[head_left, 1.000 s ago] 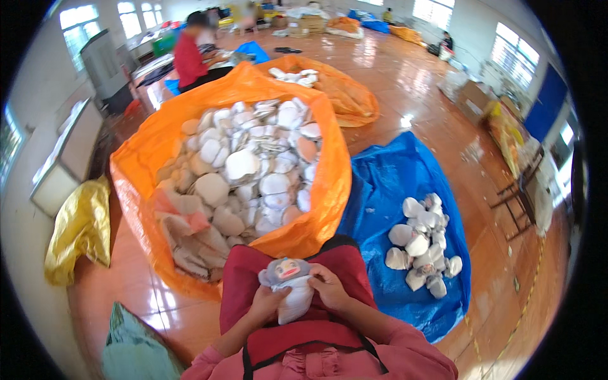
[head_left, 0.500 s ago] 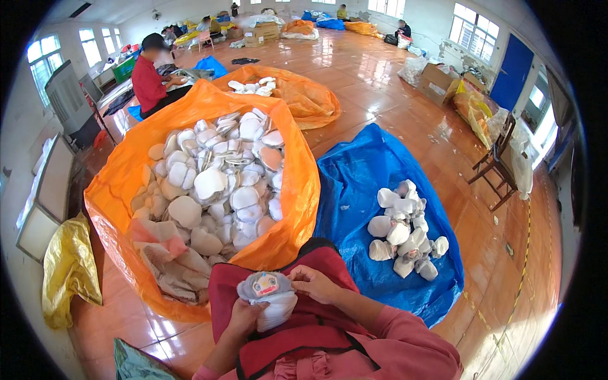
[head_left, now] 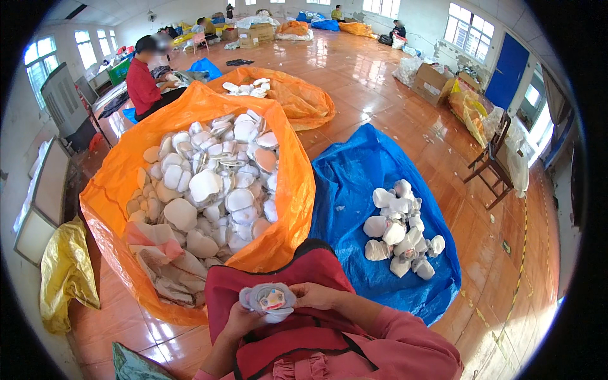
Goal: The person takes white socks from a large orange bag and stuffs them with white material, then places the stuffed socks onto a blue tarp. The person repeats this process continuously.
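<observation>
Over my lap I hold a small grey plush doll head [head_left: 269,298] with a printed face, which points up at me. My left hand [head_left: 246,318] is closed around its left and lower side. At its right edge, the fingers of my right hand [head_left: 314,296] pinch the grey fabric. Part of the piece's white underside is covered by my hands. A dark red apron [head_left: 316,275] lies across my lap beneath it.
An orange sack [head_left: 294,215] full of pale plush pieces [head_left: 206,184] stands ahead to the left. On a blue sheet [head_left: 345,190] at the right lies a pile of similar plush heads [head_left: 399,215]. A wooden chair [head_left: 493,161] stands farther right; a person in red [head_left: 143,85] sits far left.
The plush head has tilted, so its white lower part shows much less and its face is turned up more. My right hand has moved slightly lower along its edge.
</observation>
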`<state>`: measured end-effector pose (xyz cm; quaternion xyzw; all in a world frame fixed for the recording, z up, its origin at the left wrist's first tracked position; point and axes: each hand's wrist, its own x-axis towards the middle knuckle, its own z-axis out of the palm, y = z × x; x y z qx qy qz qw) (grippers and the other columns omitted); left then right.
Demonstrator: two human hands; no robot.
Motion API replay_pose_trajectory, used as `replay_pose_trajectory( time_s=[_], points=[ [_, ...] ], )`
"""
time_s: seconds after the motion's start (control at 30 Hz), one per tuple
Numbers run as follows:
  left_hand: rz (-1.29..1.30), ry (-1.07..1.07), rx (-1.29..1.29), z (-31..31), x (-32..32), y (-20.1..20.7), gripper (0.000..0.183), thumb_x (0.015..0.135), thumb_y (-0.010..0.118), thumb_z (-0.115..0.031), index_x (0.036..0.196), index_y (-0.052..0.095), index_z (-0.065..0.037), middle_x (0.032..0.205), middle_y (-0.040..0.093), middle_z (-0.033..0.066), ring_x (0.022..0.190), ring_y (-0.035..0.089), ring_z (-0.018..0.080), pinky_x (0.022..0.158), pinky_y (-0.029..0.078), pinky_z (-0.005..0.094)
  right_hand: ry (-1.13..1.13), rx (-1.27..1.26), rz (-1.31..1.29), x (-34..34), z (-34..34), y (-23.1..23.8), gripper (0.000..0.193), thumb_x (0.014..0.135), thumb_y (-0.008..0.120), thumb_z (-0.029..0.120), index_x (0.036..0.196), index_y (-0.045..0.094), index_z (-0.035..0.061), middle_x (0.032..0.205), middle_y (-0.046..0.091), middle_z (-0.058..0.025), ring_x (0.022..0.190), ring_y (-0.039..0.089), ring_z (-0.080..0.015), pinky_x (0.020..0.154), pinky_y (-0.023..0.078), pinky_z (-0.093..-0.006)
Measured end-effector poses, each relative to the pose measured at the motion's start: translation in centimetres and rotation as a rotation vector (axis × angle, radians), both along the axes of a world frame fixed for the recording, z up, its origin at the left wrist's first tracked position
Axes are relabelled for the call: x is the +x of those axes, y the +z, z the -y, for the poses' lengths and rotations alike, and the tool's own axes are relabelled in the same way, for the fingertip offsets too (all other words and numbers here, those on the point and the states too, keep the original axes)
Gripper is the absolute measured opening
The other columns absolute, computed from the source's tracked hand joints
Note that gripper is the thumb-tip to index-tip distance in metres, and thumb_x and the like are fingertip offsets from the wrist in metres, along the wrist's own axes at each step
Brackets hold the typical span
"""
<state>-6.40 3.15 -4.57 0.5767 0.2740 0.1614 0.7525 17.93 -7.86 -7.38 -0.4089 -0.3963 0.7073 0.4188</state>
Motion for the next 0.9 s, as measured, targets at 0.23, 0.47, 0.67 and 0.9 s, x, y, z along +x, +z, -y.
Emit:
replay_pose_trajectory(
  time_s=[0.23, 0.47, 0.67, 0.9],
  points=[
    [-0.097, -0.137, 0.224, -0.5, -0.1, -0.2, 0.045, 0.082, 0.074, -0.002, 0.124, 0.058, -0.003, 0.119, 0.064, 0.0045, 0.110, 0.060, 0.0164, 0.096, 0.048, 0.0335, -0.081, -0.130, -0.271, -1.6, 0.5, -0.2, 0.053, 0.086, 0.071, 0.007, 0.134, 0.051, 0.0023, 0.130, 0.059, -0.0048, 0.118, 0.056, -0.0149, 0.104, 0.042, -0.0316],
    [-0.058, -0.066, 0.490, 1.0, 1.4, 2.0, 0.035, 0.078, 0.075, -0.002, 0.111, 0.065, -0.008, 0.101, 0.067, 0.0040, 0.098, 0.063, 0.0170, 0.088, 0.050, 0.0304, -0.325, -0.058, -0.166, -3.3, 0.5, 0.2, 0.040, 0.086, 0.068, 0.002, 0.125, 0.057, 0.0051, 0.120, 0.063, -0.0042, 0.112, 0.058, -0.0137, 0.099, 0.046, -0.0306],
    [-0.124, -0.015, 0.928, 2.3, 1.8, 1.0, 0.029, 0.071, 0.078, -0.009, 0.097, 0.067, -0.009, 0.096, 0.066, 0.0120, 0.091, 0.064, 0.0328, 0.081, 0.052, 0.0382, -0.449, 0.119, 0.219, -2.9, 1.3, -1.7, 0.032, 0.082, 0.069, 0.001, 0.113, 0.062, 0.0076, 0.109, 0.065, -0.0010, 0.102, 0.060, -0.0132, 0.093, 0.048, -0.0297],
    [-0.044, 0.359, 0.187, 2.8, 2.8, 0.1, 0.034, 0.080, 0.069, 0.002, 0.114, 0.063, -0.002, 0.113, 0.067, 0.0055, 0.105, 0.061, 0.0171, 0.094, 0.048, 0.0322, -0.291, -0.036, -0.058, -0.5, 0.0, 0.8, 0.045, 0.085, 0.068, 0.011, 0.127, 0.054, 0.0013, 0.124, 0.058, -0.0064, 0.119, 0.053, -0.0162, 0.105, 0.040, -0.0338]
  ],
)
